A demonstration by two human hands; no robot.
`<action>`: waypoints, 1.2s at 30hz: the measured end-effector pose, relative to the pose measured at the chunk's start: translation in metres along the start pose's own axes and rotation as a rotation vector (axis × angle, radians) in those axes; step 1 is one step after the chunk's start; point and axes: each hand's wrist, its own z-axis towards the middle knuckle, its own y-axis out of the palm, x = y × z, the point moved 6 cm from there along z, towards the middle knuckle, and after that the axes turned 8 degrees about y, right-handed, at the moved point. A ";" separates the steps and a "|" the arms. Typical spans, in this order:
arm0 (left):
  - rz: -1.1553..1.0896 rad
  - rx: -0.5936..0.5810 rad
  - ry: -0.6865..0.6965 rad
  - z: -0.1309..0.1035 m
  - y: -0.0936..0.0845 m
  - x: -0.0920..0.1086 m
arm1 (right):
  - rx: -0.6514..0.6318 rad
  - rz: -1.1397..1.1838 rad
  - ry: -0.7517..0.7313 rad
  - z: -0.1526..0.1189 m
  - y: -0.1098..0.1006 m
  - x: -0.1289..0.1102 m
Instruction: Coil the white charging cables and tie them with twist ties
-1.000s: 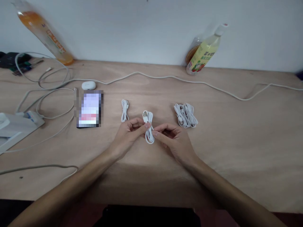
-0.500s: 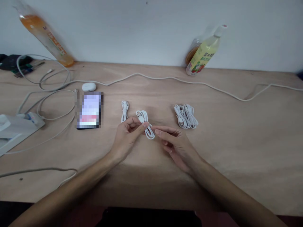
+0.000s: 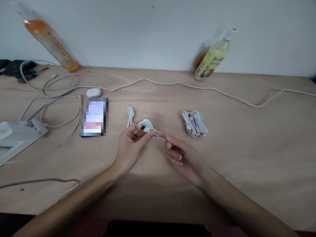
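1. Coiled white USB cable (image 3: 148, 123): lifted between the two hands, above the counter (image 3: 234, 148), near its middle; loops point away from the wearer, plug end beside the left fingers.
2. Left hand (image 3: 130, 145): thumb and fingers clamped on the coil at its gathered middle.
3. Right hand (image 3: 185, 154): index fingertip meets the coil's near side, thumb lying against that finger, other fingers curled. Cannot tell whether it pinches anything.
4. Handling (judged): light; loops soft and springy, likely to spread if loosely held; jacket probably smooth; plug stiff. Best hold is the gathered middle, pinching all strands, with no pull on the plug's neck.
5. Nearby: small cable coil (image 3: 130, 117) just beyond the left hand; cluster of cable coils (image 3: 194, 123) beyond the right.
6. Writing: yellow drink bottle (image 3: 214, 60) bears dark Chinese-style characters above fruit artwork; orange drink bottle (image 3: 50, 44) has orange lettering. Neither reads reliably. Phone (image 3: 95, 117) screen is pixelated. No brand discernible on the held cable.
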 end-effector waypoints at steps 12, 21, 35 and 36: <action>0.115 0.030 0.103 -0.004 -0.002 0.013 | 0.011 -0.001 0.026 0.001 -0.003 0.000; 0.144 0.010 0.139 -0.006 -0.001 0.014 | 0.100 -0.087 -0.015 0.002 -0.004 -0.004; 0.214 -0.075 0.176 -0.005 0.003 0.022 | 0.236 -0.508 -0.375 -0.006 -0.008 -0.022; 0.201 -0.080 0.169 -0.005 0.003 0.022 | 0.233 -0.525 -0.398 -0.007 -0.006 -0.024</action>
